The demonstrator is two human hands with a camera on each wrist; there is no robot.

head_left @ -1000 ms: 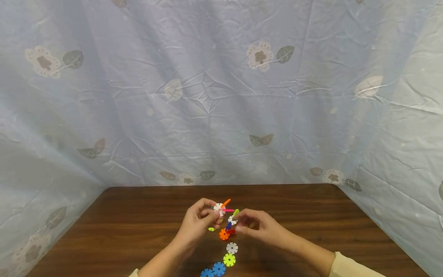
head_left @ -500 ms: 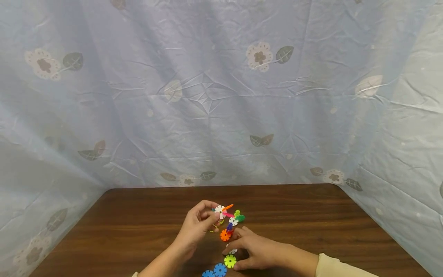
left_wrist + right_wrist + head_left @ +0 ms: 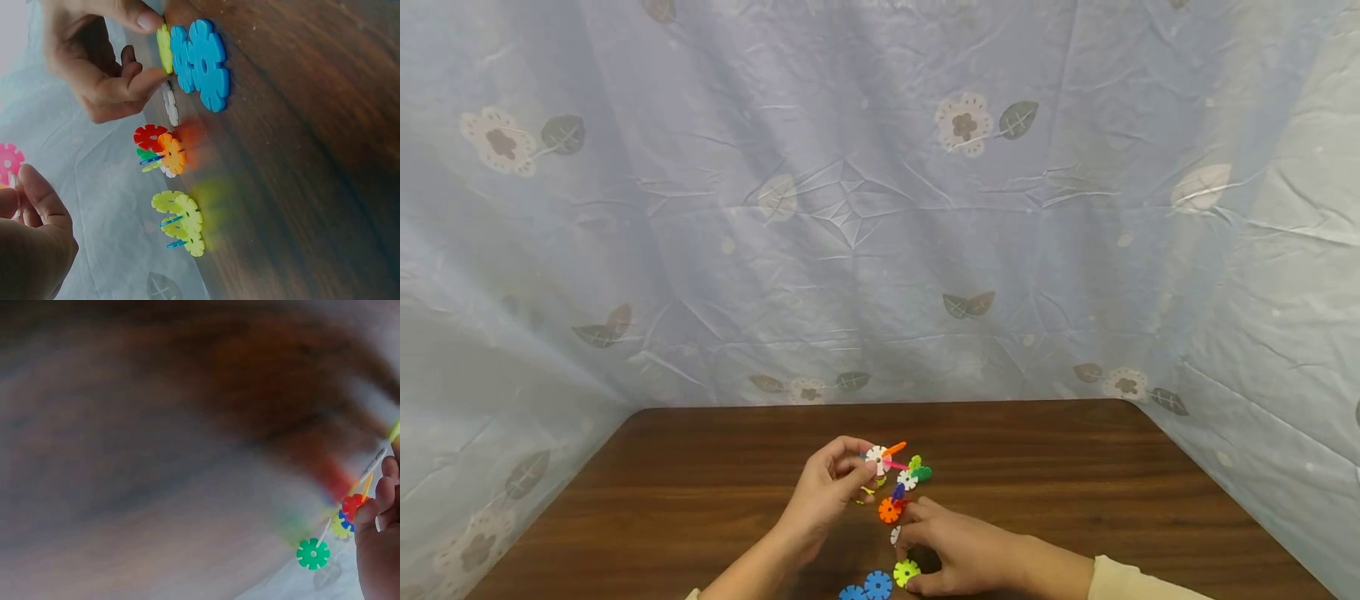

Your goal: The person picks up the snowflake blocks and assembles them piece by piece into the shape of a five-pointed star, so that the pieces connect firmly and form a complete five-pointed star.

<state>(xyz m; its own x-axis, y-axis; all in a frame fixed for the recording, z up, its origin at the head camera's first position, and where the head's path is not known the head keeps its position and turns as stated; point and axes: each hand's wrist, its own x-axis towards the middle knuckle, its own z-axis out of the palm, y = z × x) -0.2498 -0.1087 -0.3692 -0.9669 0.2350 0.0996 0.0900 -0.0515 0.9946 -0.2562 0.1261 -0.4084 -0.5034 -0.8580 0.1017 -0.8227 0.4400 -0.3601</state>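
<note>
My left hand (image 3: 827, 487) pinches a white notched plastic disc (image 3: 877, 460) between thumb and forefinger. An orange disc and a pink disc (image 3: 11, 161) are slotted into it. My right hand (image 3: 962, 546) pinches a lime-yellow disc (image 3: 906, 572) by its edges, low at the tabletop. The left wrist view shows that disc edge-on between thumb and finger. A pale grey disc (image 3: 170, 104) lies beside the right fingers, partly hidden in the head view. Two overlapping blue discs (image 3: 877, 585) lie just left of the lime-yellow one.
Joined orange, red, purple, white and green discs (image 3: 890, 510) stand between the hands. Another cluster of lime-yellow and blue discs (image 3: 181, 215) stands behind the left hand. The brown wooden table (image 3: 700, 500) is enclosed by a pale floral curtain (image 3: 850, 250).
My right hand has left the joined coloured discs, come down toward the table's near side and taken hold of the lime-yellow disc, shifting it slightly. The left hand stays nearly still with its white disc.
</note>
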